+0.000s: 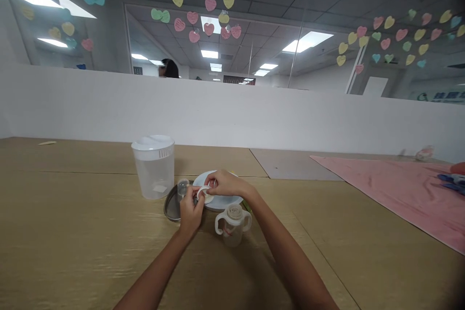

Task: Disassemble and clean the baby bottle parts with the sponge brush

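Note:
Both hands meet over the pale plate (229,202). My left hand (191,207) grips the near left side of a small white ring (201,197), which looks like a bottle collar. My right hand (227,183) pinches the same ring from the right, its fingertips partly hiding it. Just in front of the hands stands a clear baby bottle (232,230) with two white side handles and a pale top. A small clear cup-like cap (183,187) is beside my left fingers, over the dark metal tray (170,208).
A translucent bucket (154,174) with a white lid stands behind the tray to the left. Pink cloth (392,193) covers the table's right side, with a blue object (452,183) on it. A low white wall (232,116) borders the back; a person's head shows beyond the glass.

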The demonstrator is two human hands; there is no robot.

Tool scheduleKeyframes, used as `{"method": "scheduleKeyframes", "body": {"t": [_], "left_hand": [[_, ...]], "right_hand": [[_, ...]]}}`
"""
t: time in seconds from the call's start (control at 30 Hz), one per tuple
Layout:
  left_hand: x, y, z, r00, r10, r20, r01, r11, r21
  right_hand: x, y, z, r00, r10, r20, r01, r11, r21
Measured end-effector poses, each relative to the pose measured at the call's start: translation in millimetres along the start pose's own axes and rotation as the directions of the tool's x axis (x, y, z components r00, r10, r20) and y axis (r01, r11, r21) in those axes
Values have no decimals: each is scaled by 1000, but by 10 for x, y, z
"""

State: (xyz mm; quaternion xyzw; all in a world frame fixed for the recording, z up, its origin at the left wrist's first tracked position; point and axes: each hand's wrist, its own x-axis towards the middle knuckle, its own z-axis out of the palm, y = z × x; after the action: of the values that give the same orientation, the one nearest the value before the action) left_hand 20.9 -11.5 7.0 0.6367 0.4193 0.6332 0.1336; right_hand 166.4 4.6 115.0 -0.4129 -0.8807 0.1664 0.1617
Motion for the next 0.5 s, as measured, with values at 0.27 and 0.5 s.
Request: {"method": "scheduleKeyframes", "body": {"t": [0.27, 0.5], "left_hand": [[10, 5, 13, 999, 15, -45, -12, 998, 66], [21, 28, -6, 1000, 10, -29, -9, 1000, 25]], "right_hand": [[35, -20, 63, 999, -1, -53, -3, 998, -68], [26, -117, 76, 996, -23, -82, 8, 985, -172]]}}
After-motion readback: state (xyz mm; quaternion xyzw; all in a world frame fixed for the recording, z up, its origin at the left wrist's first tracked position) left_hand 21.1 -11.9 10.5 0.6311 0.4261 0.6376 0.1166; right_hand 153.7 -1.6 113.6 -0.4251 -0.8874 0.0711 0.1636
